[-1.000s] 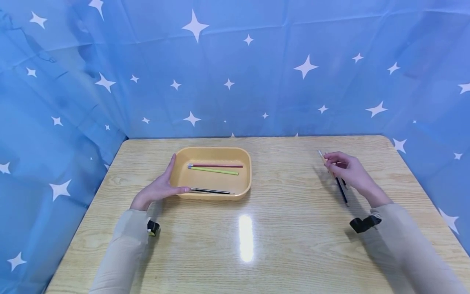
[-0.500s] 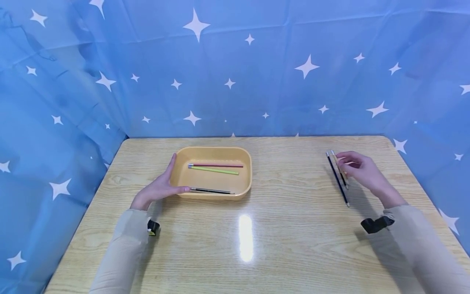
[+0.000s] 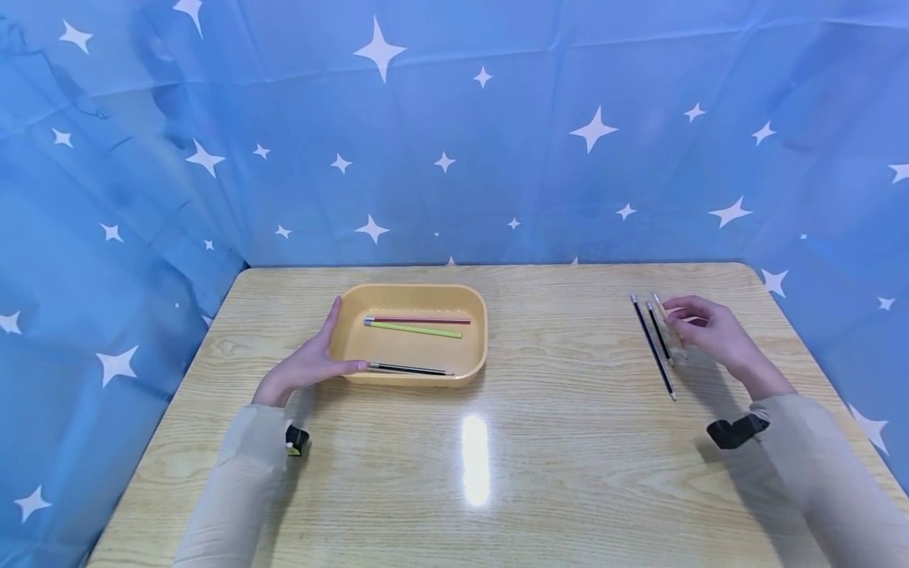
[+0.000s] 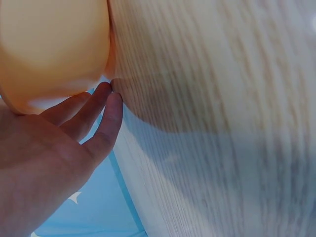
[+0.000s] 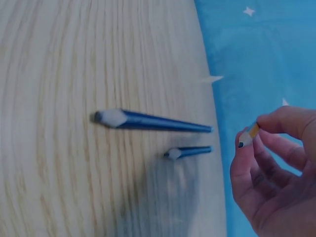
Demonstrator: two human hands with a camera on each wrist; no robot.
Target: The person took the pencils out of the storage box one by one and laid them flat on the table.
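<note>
My left hand (image 3: 308, 364) holds the left end of a yellow-orange plastic tray (image 3: 419, 351), thumb over the near rim and fingers along the outer wall. Inside lie a red pencil (image 3: 433, 320), a green pencil (image 3: 419, 329) and a black pencil (image 3: 408, 368). At the right, my right hand (image 3: 717, 339) pinches a short yellow pencil (image 5: 254, 130) between thumb and fingers, its dark tip pointing out. Just left of that hand, a long dark-blue pencil (image 3: 653, 347) and a shorter dark pencil (image 3: 660, 334) lie side by side on the table, roughly parallel.
The wood-grain table (image 3: 554, 442) ends at a blue star-patterned curtain (image 3: 497, 158) behind and at both sides. A bright light reflection (image 3: 476, 461) shows on the tabletop in front of the tray.
My right hand has moved right. The shorter dark pencil now lies uncovered beside the long one, and the yellow pencil has shifted right with the hand. My left hand and the tray stay still.
</note>
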